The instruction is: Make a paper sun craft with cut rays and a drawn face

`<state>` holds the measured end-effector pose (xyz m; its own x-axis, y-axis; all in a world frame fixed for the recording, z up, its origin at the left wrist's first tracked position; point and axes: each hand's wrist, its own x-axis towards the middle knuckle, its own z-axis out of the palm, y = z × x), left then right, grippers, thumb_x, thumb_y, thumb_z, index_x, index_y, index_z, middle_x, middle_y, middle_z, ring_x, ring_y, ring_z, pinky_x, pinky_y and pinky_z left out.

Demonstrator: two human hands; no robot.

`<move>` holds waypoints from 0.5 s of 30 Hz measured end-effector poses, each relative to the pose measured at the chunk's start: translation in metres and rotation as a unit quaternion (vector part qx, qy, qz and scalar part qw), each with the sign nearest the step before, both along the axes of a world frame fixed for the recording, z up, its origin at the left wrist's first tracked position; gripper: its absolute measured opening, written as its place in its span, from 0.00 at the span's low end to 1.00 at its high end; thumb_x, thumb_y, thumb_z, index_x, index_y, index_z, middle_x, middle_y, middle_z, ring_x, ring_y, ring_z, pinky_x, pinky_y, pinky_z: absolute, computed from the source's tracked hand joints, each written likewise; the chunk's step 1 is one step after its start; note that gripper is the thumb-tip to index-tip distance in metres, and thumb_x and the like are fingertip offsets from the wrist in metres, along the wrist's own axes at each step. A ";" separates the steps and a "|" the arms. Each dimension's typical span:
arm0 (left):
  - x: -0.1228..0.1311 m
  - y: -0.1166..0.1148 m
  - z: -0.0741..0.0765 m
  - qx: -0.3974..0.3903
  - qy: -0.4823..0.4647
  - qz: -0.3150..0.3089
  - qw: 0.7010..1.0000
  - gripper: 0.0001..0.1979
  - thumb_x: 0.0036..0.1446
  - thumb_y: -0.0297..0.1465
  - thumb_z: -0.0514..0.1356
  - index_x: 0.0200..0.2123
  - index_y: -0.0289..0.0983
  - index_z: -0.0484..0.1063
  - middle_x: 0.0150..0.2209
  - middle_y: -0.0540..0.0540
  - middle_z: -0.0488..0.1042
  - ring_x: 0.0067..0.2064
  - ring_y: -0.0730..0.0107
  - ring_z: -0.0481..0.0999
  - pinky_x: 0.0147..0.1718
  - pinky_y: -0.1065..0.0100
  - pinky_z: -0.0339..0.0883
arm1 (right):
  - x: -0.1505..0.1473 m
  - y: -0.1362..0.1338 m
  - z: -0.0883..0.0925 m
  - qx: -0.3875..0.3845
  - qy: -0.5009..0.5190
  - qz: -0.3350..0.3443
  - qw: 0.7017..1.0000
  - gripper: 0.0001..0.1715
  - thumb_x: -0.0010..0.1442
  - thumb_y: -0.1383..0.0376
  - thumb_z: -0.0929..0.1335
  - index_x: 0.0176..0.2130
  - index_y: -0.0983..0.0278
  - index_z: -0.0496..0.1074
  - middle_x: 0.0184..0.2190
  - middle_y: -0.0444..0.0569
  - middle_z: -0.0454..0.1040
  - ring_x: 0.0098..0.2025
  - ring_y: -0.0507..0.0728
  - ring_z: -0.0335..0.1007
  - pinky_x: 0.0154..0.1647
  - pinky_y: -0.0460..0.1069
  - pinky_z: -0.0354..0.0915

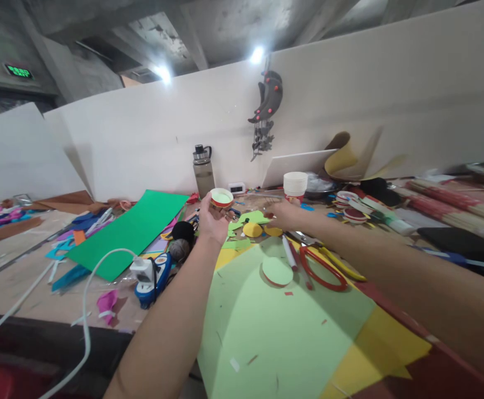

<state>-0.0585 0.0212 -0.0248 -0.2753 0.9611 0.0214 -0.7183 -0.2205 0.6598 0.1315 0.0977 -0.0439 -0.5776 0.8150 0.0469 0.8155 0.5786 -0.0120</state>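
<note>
My left hand (214,223) is raised over the table, its fingers wrapped round a small shallow paper cup base (221,198) with a light green inside and a red-and-gold side. My right hand (282,215) reaches low over the far part of the work area. Its fingers are blurred, so whether they hold anything does not show. Close to it lie two yellow paper circles (252,229) and light green paper scraps (255,216). Nearer me, a light green paper circle (277,271) rests on a large light green sheet (275,338), beside red-handled scissors (323,270) and a marker (289,254).
Stacked paper cups (295,184) and a water bottle (204,173) stand along the white partition. To the left are a green sheet (129,235), a blue power strip (153,282) and its white cable (86,316). Bundled sticks (445,208) lie at the right.
</note>
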 end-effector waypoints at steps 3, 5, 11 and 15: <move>0.002 -0.001 0.000 0.002 0.012 -0.020 1.000 0.15 0.49 0.40 0.61 0.37 0.36 0.72 0.33 0.43 0.76 0.34 0.62 0.77 0.26 0.69 0.63 | 0.004 -0.003 -0.003 -0.019 -0.013 -0.001 1.000 0.19 0.43 0.63 0.73 0.39 0.61 0.77 0.38 0.52 0.78 0.44 0.65 0.69 0.41 0.53 0.60; 0.004 -0.003 0.001 0.008 0.020 -0.037 0.999 0.16 0.50 0.40 0.60 0.39 0.36 0.72 0.34 0.43 0.77 0.34 0.63 0.77 0.27 0.69 0.62 | 0.003 -0.005 -0.005 -0.020 -0.007 -0.008 1.000 0.22 0.39 0.66 0.75 0.39 0.60 0.77 0.37 0.52 0.78 0.46 0.68 0.68 0.42 0.56 0.59; 0.009 -0.007 0.000 -0.010 0.043 -0.074 0.996 0.15 0.51 0.39 0.59 0.39 0.37 0.72 0.34 0.44 0.77 0.33 0.65 0.76 0.27 0.69 0.64 | 0.003 -0.005 0.001 -0.020 0.089 -0.005 0.996 0.15 0.35 0.71 0.75 0.29 0.62 0.77 0.35 0.53 0.77 0.43 0.67 0.69 0.40 0.56 0.61; 0.014 -0.007 -0.004 -0.019 0.061 -0.099 0.993 0.13 0.52 0.38 0.57 0.38 0.37 0.72 0.33 0.45 0.76 0.32 0.66 0.75 0.26 0.69 0.64 | 0.016 -0.008 0.008 -0.026 0.209 -0.001 0.978 0.07 0.51 0.68 0.67 0.30 0.62 0.77 0.28 0.46 0.77 0.32 0.56 0.71 0.33 0.49 0.64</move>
<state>-0.0450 0.0138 -0.0289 -0.0776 0.9970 0.0058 -0.6589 -0.0556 0.7502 0.1476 0.0897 -0.0361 -0.5152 0.8238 0.2367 0.7343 0.5666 -0.3738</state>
